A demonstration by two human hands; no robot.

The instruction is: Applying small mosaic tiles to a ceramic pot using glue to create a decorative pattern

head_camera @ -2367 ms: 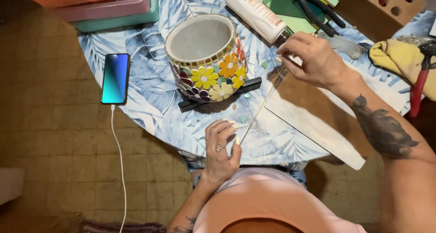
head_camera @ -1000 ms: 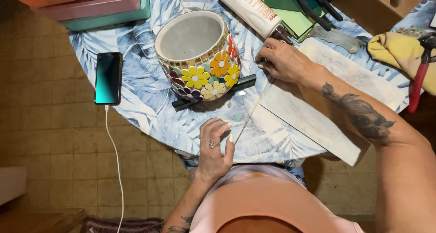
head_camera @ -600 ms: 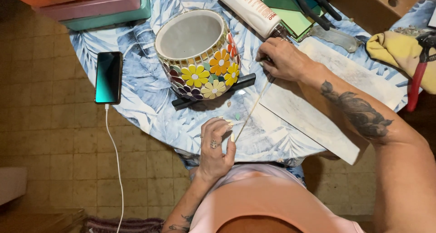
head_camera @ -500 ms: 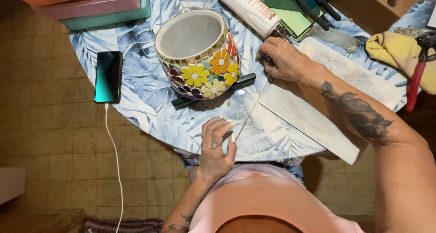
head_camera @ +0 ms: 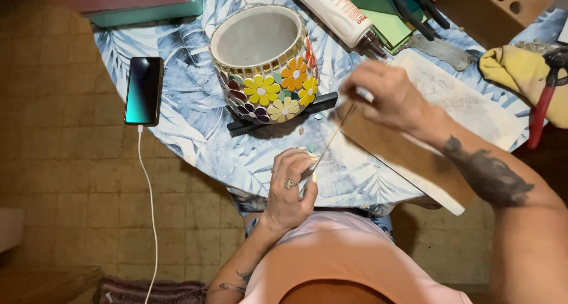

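**A:** So what were the hands up to?

**B:** Left hand (head_camera: pixel 288 188) was curled near the tabletop (head_camera: pixel 195 132) edge, fingers pinched on the lower end of a thin stick (head_camera: pixel 331 139). Right hand (head_camera: pixel 387 97) gripped its top end, hovering over a pale board (head_camera: pixel 467 111).

**A:** And the mosaic flower pot (head_camera: pixel 263 64)?

**B:** Sat just left of the stick, tipped on a dark bar (head_camera: pixel 281 114). Phone (head_camera: pixel 144 90) was well off to the left.

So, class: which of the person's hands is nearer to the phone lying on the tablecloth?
Left. The left hand is at the table's near edge, right of and below the phone. The right hand is farther right, beyond the mosaic flower pot.
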